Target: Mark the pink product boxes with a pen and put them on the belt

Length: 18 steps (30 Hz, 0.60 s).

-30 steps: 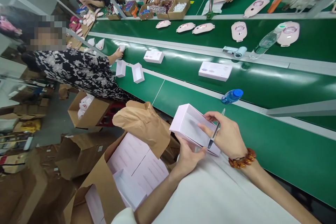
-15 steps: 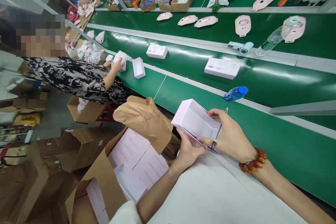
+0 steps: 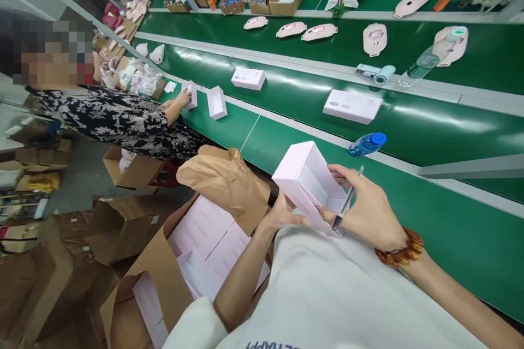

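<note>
Between my two hands, at the near edge of the green table, is an open pale pink box (image 3: 291, 170) with a white inside, tilted toward me. My left hand (image 3: 282, 212) grips its lower left side. My right hand (image 3: 364, 210) is closed on its right end, and a pen (image 3: 349, 199) is tucked between the fingers of that same hand. Below my left arm stands a brown carton (image 3: 161, 267) with several pink boxes (image 3: 202, 223) in it and crumpled brown paper (image 3: 229, 180) at its top.
A blue-capped bottle (image 3: 367, 144) stands beyond my right hand. Closed white boxes (image 3: 352, 105) lie on the green belt (image 3: 295, 98), with pink oval devices (image 3: 374, 39) on the farther belt. At left, a co-worker (image 3: 110, 120) handles a box; other people sit across.
The box in my hands has tipped up, its left end rising. The boxes on the belt have shifted slightly right. The co-worker's hands have lowered a white item into a box.
</note>
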Each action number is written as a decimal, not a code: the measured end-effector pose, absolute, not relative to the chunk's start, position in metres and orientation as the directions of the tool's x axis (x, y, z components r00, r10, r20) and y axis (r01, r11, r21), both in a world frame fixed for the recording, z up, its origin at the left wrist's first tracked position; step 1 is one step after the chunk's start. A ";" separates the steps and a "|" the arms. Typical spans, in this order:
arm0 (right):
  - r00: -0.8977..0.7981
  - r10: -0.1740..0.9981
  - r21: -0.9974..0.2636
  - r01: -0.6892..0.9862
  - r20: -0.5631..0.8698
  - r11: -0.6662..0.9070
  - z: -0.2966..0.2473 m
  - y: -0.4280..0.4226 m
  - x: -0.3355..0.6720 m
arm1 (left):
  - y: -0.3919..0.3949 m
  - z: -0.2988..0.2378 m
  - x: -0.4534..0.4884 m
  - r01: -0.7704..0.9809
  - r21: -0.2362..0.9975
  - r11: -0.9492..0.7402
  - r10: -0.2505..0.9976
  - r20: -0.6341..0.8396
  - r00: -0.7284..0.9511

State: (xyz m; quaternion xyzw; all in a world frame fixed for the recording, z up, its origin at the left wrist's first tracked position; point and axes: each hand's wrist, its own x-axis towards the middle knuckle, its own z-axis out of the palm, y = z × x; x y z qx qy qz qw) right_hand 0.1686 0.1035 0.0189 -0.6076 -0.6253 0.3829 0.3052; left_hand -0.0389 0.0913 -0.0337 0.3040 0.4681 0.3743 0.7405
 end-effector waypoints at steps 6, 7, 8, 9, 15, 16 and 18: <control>0.077 0.995 -0.933 0.350 -0.060 -0.084 0.034 0.091 0.170 | 0.109 -0.051 -0.038 -0.276 0.797 0.536 0.841 -0.479 0.252; 0.097 0.994 -0.938 0.335 -0.057 -0.086 0.035 0.089 0.172 | 0.109 -0.052 -0.036 -0.288 0.800 0.526 0.848 -0.469 0.245; 0.115 0.992 -0.941 0.327 -0.053 -0.088 0.035 0.086 0.175 | 0.108 -0.052 -0.035 -0.304 0.802 0.515 0.856 -0.458 0.240; 0.127 0.991 -0.941 0.325 -0.052 -0.091 0.035 0.084 0.178 | 0.108 -0.052 -0.034 -0.322 0.801 0.504 0.863 -0.447 0.236; 0.192 0.979 -0.935 0.354 0.074 0.002 0.043 0.074 0.185 | 0.108 -0.050 -0.026 -0.391 0.795 0.464 0.886 -0.415 0.207; 0.167 0.978 -0.923 0.381 0.123 0.051 0.046 0.073 0.183 | 0.107 -0.048 -0.023 -0.399 0.788 0.469 0.883 -0.414 0.220; 0.096 0.970 -0.891 0.423 0.222 0.162 0.051 0.072 0.179 | 0.105 -0.043 -0.013 -0.405 0.770 0.493 0.868 -0.408 0.281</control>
